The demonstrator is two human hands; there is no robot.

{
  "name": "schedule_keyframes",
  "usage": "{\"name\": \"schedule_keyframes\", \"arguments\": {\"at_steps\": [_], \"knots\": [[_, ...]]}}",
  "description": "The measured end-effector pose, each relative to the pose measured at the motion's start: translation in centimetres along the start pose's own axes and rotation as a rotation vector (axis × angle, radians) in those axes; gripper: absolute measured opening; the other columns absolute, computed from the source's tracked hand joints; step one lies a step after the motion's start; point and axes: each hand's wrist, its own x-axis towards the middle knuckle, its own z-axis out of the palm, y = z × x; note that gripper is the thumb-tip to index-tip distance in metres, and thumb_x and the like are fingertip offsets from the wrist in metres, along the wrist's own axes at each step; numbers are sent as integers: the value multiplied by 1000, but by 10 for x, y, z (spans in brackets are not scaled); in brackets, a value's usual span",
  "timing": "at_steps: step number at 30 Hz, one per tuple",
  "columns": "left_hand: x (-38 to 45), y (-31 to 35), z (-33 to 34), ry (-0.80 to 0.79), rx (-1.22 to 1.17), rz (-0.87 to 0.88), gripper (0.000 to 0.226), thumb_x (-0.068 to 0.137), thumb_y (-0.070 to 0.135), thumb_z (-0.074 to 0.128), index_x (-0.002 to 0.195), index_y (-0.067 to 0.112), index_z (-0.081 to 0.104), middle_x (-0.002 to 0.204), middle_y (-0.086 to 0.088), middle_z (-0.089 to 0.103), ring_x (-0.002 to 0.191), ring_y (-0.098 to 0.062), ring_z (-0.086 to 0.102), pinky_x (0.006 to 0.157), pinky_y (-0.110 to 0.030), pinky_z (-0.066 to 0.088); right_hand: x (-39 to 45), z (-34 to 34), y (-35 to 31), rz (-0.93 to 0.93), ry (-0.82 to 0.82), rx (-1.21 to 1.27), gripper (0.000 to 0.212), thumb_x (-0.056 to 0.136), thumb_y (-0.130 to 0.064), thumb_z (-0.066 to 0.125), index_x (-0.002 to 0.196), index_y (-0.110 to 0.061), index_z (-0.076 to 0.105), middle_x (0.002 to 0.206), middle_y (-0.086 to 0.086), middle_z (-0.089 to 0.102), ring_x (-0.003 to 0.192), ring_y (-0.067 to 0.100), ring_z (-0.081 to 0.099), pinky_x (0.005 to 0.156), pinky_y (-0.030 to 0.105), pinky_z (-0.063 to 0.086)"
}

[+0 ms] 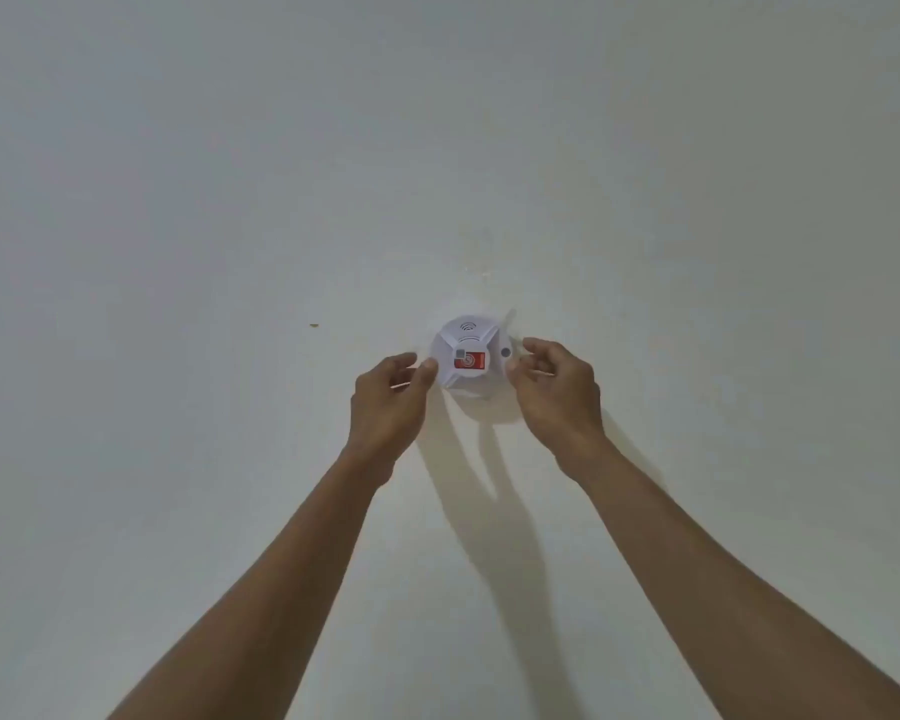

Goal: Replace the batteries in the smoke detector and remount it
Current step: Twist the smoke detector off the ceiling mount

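Smoke detector [467,360]: round white plastic, faceted, red label; sat on the painted surface [230,200].
My left hand [388,402]: just left of detector, fingers loosely curled, thumb touching its rim.
My right hand [554,389]: just right of detector, fingers curled; contact unclear.

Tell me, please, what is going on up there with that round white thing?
A person is reaching up with both bare hands to a white smoke detector sitting on a pale painted surface. The left hand touches its left edge with the thumb; the right hand is at its right side, fingers curled. Whether it is coming off or going back on cannot be told.
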Motion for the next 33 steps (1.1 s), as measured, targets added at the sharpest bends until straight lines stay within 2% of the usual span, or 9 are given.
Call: {"name": "schedule_keyframes", "arguments": {"at_steps": [4,7,10,13,15,22,25,29,33], "knots": [[5,-2,4,4,-65,-12,58,78,58,66,123,21,68,110,-1,73,105,-18,69,95,-50,57,5,10,4,-4,35,42,30,89,-32,71,118,-23,67,97,-13,70,88,4,67,78,17,50],[12,-5,11,-2,-103,-2,29,84,49,69,104,28,72,101,0,75,99,-18,72,93,-49,58,10,16,6,-23,56,49,25,89,-34,71,112,-24,69,87,-17,67,82,3,65,71,11,47],[17,-7,15,17,-140,4,3,91,37,69,91,34,71,96,-2,75,94,-22,73,90,-50,60,14,20,8,7,75,97,22,88,-35,71,108,-24,71,88,-11,71,83,10,67,79,29,58],[21,-8,17,25,-175,1,13,89,35,70,93,23,74,86,-3,75,80,-22,71,89,-52,59,18,23,10,37,79,124,13,89,-32,71,101,-29,71,85,-10,71,86,11,69,83,44,60],[24,-7,17,27,-192,-12,15,91,31,71,91,16,75,77,-3,71,70,-18,65,91,-51,59,20,24,10,47,82,128,11,89,-30,71,100,-30,70,85,-10,71,87,12,69,84,45,59],[27,-1,18,26,-302,-49,19,97,25,66,85,11,71,65,0,63,62,-13,59,88,-43,59,24,27,6,47,80,163,23,87,-29,73,108,-21,71,92,-6,74,92,13,71,86,44,59],[28,1,16,21,-333,-50,22,98,25,65,93,5,71,77,-5,68,69,-16,64,89,-43,60,27,29,4,47,69,211,22,86,-28,74,106,-22,71,92,-4,73,93,16,72,87,42,59],[21,5,11,-18,-425,-51,28,99,20,63,109,-7,66,107,-22,74,98,-33,74,87,-41,62,20,29,6,55,49,286,24,88,-25,72,111,-17,71,98,-1,73,94,18,73,88,42,60],[0,1,-1,-94,-437,-38,26,100,17,62,116,-2,66,110,-17,75,100,-28,75,89,-40,61,-6,25,8,75,11,377,31,92,-15,69,122,-7,67,102,3,72,94,15,72,86,35,61]]}}
